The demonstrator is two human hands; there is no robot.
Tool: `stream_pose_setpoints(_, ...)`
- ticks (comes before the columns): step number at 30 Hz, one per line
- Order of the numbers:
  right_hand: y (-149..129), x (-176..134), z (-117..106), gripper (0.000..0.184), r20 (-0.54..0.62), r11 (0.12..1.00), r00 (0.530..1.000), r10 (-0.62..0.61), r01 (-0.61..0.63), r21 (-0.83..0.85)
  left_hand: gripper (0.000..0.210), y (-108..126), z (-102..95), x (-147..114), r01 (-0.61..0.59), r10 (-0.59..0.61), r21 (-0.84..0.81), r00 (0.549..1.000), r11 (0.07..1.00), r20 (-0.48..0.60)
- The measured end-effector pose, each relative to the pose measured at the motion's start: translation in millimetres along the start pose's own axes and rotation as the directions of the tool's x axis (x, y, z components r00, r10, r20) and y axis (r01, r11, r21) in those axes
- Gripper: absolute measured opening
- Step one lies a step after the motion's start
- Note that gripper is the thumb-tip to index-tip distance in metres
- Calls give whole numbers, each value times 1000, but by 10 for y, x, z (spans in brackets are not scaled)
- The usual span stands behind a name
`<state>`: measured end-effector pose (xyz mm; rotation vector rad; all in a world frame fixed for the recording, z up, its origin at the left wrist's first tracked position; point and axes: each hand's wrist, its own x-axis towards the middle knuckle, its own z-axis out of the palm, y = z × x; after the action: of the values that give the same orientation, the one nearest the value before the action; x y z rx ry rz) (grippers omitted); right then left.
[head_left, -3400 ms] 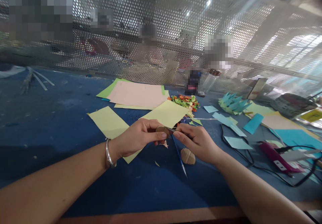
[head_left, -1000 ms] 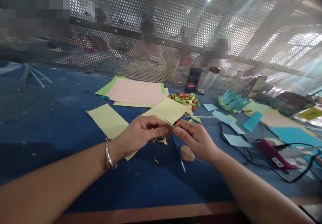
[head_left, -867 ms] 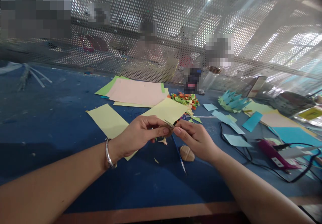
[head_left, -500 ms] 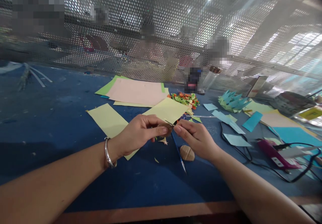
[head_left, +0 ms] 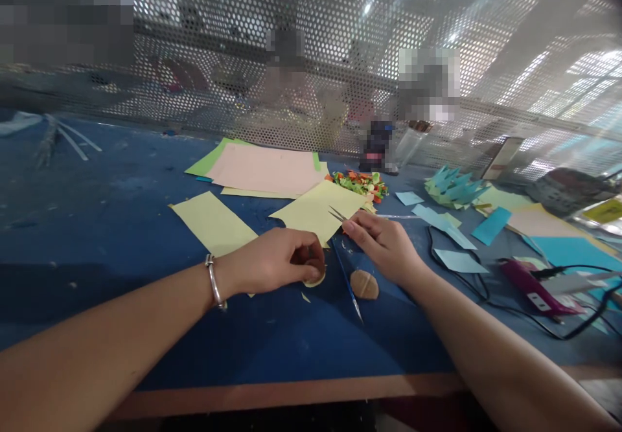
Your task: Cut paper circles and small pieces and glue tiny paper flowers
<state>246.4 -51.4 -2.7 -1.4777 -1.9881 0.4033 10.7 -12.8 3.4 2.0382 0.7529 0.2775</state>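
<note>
The blue table [head_left: 291,348] was cut off leftward. Apart from the left hand [head_left: 275,260], the right hand [head_left: 389,245] gripped a two-pronged tool [head_left: 342,219], its rear hidden; the left pinched a round piece [head_left: 317,274], partly covered by fingers, nearer the person.

Left forearm [head_left: 121,338]: bare to the edge of view at eight o'clock; slender, narrowing evenly to the wrist. Left hand [head_left: 272,260]: ungloved, fingers bare where visible. Bangle [head_left: 214,283], one, worn at the left wrist, eight o'clock from centre of view: silver-coloured, narrow rounded band, shiny finish; small raised collar at the bangle's own eleven o'clock; finer detail too small to read. Right hand [head_left: 386,241]: ungloved; thumbnail short. Right forearm [head_left: 495,335]: bare, wrist included, to the edge at four o'clock.
</note>
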Motion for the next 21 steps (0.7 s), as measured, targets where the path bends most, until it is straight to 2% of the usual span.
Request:
stream_pose_setpoints(2,6,-4,12,43,15,999,1000,6,-5,-38,24,16,19,-14,2,0,123,1000,992,-10)
stream_pose_setpoints(8,51,-5,65,44,56,976,997,53,-40,-215,27,13,60,-30,-111,129,393,991,913,-21)
stream_pose_setpoints(14,84,10,36,49,120,899,983,137,-72,-431,28,1,70,-61,-111,127,421,992,900,-10)
stream_pose_setpoints(18,79,-8,11,50,165,845,968,190,-76,-530,31,60,-14,-98,-121,98,381,992,916,79)
stream_pose_setpoints(19,77,-15,7,51,174,832,963,205,-77,-550,29,63,-30,-101,-114,91,386,993,915,77)
stream_pose_setpoints(21,73,-32,-2,53,190,808,955,230,-78,-585,26,42,-32,-93,-83,88,418,996,905,9)
